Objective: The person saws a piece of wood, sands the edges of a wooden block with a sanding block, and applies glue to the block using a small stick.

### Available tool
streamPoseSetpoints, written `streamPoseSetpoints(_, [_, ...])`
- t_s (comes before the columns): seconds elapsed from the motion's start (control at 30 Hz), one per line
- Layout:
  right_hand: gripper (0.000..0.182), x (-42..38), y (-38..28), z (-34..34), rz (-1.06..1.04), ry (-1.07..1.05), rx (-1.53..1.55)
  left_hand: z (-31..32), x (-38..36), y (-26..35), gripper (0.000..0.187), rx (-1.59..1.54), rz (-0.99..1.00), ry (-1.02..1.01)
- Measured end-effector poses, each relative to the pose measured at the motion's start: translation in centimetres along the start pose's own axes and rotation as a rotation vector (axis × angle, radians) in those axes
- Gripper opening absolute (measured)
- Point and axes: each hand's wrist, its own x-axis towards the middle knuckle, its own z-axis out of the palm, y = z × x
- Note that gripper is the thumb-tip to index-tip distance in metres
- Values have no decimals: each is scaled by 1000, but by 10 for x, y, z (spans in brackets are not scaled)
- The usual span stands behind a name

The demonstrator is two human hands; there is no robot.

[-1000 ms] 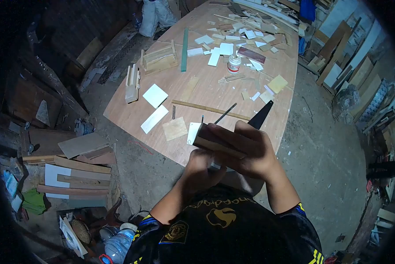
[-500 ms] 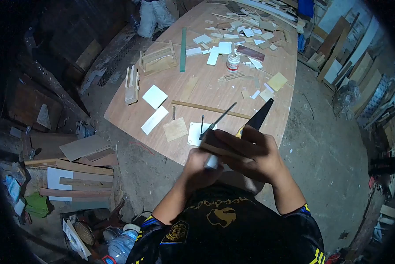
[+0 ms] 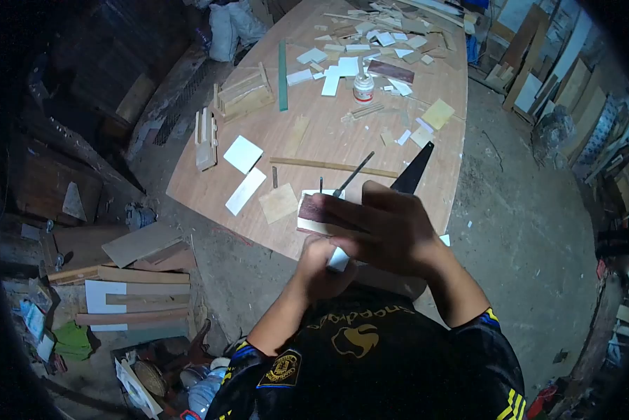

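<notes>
My right hand [image 3: 391,234] grips a small dark wooden block [image 3: 316,213] from above, holding it in the air over the near edge of the plywood table [image 3: 314,140]. Just under the block, my left hand [image 3: 321,269] is closed around a thin white tool [image 3: 338,259] whose tip points up at the block's underside. A black saw blade [image 3: 412,175] lies on the table just beyond my right hand. A thin dark rod [image 3: 353,173] lies next to it.
The table holds several white and tan offcuts [image 3: 244,154], a long wooden strip [image 3: 328,166], a green ruler [image 3: 282,66], a white glue bottle [image 3: 362,87] and small wooden frames [image 3: 243,91]. Boards and scrap [image 3: 129,280] lie on the floor at left, planks lean at right.
My hands and the block have shifted slightly left and nearer the table edge. The view has tilted, so the table sits higher in frame. The block's reddish face now shows.
</notes>
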Motion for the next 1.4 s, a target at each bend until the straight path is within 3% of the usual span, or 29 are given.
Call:
streamPoseSetpoints(0.1, [55,-5,5,2,-18,22,4,-5,7,-1,17,20,143,-9])
streamPoseSetpoints(0.17, [53,-7,4,-1,-18,23,7,-5,7,7,18,-660,-277,139])
streamPoseSetpoints(0.2, [51,-9,2,-2,-6,17,12,0,9,11,23,-427,-182,165])
streamPoseSetpoints(0.23, [51,-8,1,-2,2,8,20,1,7,8,23,-432,-195,167])
streamPoseSetpoints(0.3, [49,0,1,-1,17,8,59,2,9,-11,28,23,191,-10])
streamPoseSetpoints(0.33, [48,1,6,4,-31,28,20,3,7,-13,29,-294,27,35])
streamPoseSetpoints(0.37, [48,0,7,3,-31,39,12,3,8,-15,29,-290,36,27])
streamPoseSetpoints(0.43, [47,-4,4,3,-9,50,18,3,6,-6,29,-726,-329,154])
streamPoseSetpoints(0.5, [46,-7,3,-1,3,42,32,0,19,21,31,-846,-275,209])
streamPoseSetpoints(0.57, [45,-8,2,0,25,31,50,1,17,13,33,-1363,-530,143])
streamPoseSetpoints(0.6, [46,-2,3,2,27,8,39,3,15,9,33,-1363,-530,144])
streamPoseSetpoints(0.7, [50,2,6,4,28,9,11,7,13,-1,40,60,268,8])
streamPoseSetpoints(0.73, [50,-1,6,3,25,9,18,4,14,-4,41,97,314,-31])
streamPoseSetpoints(0.77, [51,-5,5,2,21,3,28,6,13,-4,41,97,314,-32])
streamPoseSetpoints(0.83, [51,-13,6,-3,16,-3,34,11,11,3,32,-590,-384,219])
streamPoseSetpoints(0.87, [50,-14,5,-5,15,-6,38,7,12,8,26,-593,-420,210])
streamPoseSetpoints(0.9, [50,-13,4,-4,19,-15,46,9,10,4,26,-597,-430,216])
streamPoseSetpoints(0.97, [49,-5,2,-6,27,14,91,12,10,-5,21,-206,102,71])
streamPoseSetpoints(1.1, [48,-5,31,-12,124,-175,-14,6,15,11,6,-49,-2,-97])
streamPoseSetpoints(1.17, [51,6,60,-25,-92,362,-81,6,11,20,7,-178,-68,-100])
streamPoseSetpoints(1.23, [54,10,38,-42,264,558,540,-2,15,17,5,-615,-169,30])
streamPoseSetpoints(1.3, [57,6,25,-41,287,539,610,-7,17,21,11,-672,-107,108])
streamPoseSetpoints(1.37, [59,2,22,-30,125,357,444,-12,18,18,6,-946,-156,46])
streamPoseSetpoints(1.4, [60,0,16,-27,175,306,481,-10,18,21,3,-1020,-174,67])
